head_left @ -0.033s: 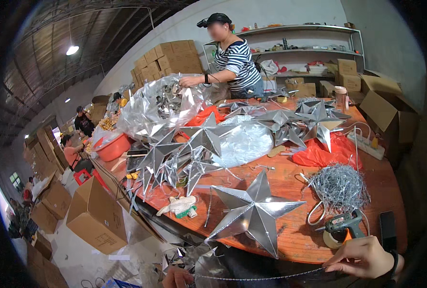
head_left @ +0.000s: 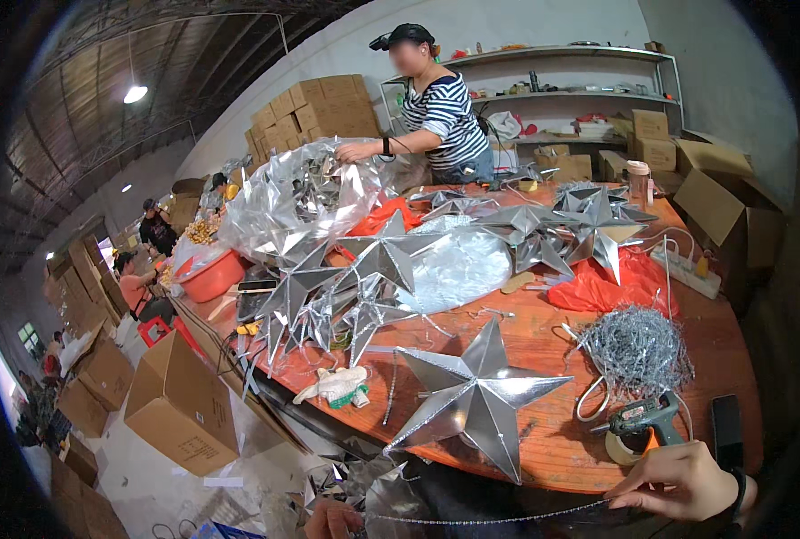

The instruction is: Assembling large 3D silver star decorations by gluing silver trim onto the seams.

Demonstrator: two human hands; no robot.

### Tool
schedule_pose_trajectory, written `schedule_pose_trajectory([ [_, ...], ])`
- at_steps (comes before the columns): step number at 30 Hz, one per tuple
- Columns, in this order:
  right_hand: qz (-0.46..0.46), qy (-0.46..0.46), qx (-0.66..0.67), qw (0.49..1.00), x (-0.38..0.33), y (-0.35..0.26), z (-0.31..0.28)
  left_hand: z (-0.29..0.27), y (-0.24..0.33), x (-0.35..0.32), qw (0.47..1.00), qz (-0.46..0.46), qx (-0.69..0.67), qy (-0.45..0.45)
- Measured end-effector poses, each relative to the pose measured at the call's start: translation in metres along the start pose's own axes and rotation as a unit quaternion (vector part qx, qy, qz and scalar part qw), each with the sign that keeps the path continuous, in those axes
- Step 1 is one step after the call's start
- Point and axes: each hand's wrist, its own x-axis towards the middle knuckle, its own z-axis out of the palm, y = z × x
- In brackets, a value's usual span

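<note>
A thin silver glitter strand [head_left: 499,522] hangs in a shallow curve between my two hands, in front of the table's near edge. My right hand [head_left: 674,483], at the lower right, pinches one end between thumb and fingers. My left hand [head_left: 333,521] is closed around the other end at the lower edge, which cuts it off partly. Just beyond lies a large silver five-pointed star [head_left: 477,384], with glitter trim along some ridges. A green hot glue gun [head_left: 643,415] rests near my right hand, by a roll of tape [head_left: 623,446] and a tangled heap of silver tinsel [head_left: 635,352].
More silver stars [head_left: 328,292] are piled at the table's left; others [head_left: 589,220] lie at the back right. A white-and-green glove [head_left: 335,386] lies near the front edge. Across the table a co-worker [head_left: 440,117] reaches into a clear plastic bag [head_left: 301,193]. Cardboard boxes [head_left: 182,404] stand left.
</note>
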Motion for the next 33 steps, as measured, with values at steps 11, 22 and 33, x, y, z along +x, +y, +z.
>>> schedule_pose_trajectory([
  [11,-0.043,0.006,0.009,0.999,0.002,0.011,0.004,0.004,-0.007,0.001,1.000,-0.025,-0.008,0.000],
  [22,0.019,0.004,0.008,1.000,0.002,0.009,0.003,0.008,-0.014,0.002,0.999,-0.037,-0.012,-0.015],
  [33,0.028,0.007,0.005,1.000,-0.003,0.008,0.006,0.008,-0.021,0.004,0.999,-0.034,-0.017,-0.036],
])
